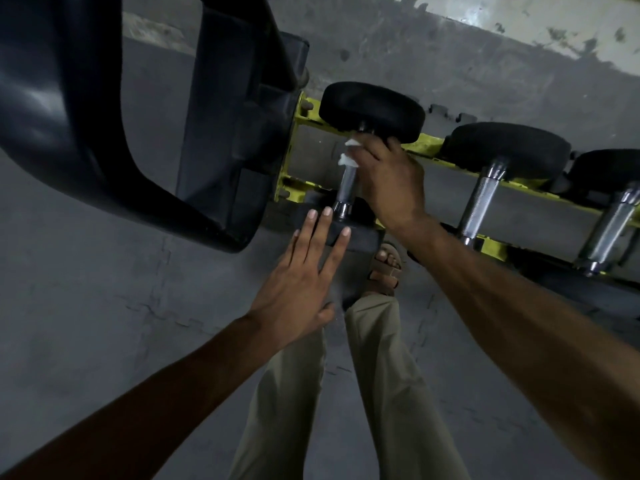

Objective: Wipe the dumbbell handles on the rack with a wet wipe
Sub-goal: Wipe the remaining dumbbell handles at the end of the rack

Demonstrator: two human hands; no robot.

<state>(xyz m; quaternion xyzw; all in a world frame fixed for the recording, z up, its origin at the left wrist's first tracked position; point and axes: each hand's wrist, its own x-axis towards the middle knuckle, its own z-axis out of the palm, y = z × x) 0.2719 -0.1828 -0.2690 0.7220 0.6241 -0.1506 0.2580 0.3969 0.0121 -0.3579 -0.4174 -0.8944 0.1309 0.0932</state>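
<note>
Right hand (388, 181) gripped a crumpled white wet wipe (349, 157) round the knurled steel dumbbell handle (346, 187)
Left hand (301, 271) lay flat, fingers straight, on its near black head (358, 239), likely steadying it; leftmost on the yellow metal rack (427, 143)

Gym: dumbbells (505, 150) on yellow rack (429, 142), rubber-tile floor (104, 323), black bench (69, 98).

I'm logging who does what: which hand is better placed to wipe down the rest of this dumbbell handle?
Right. The right hand holds the wet wipe wrapped on the far end of the handle; the left hand lies flat on the near head, holding no wipe.
</note>
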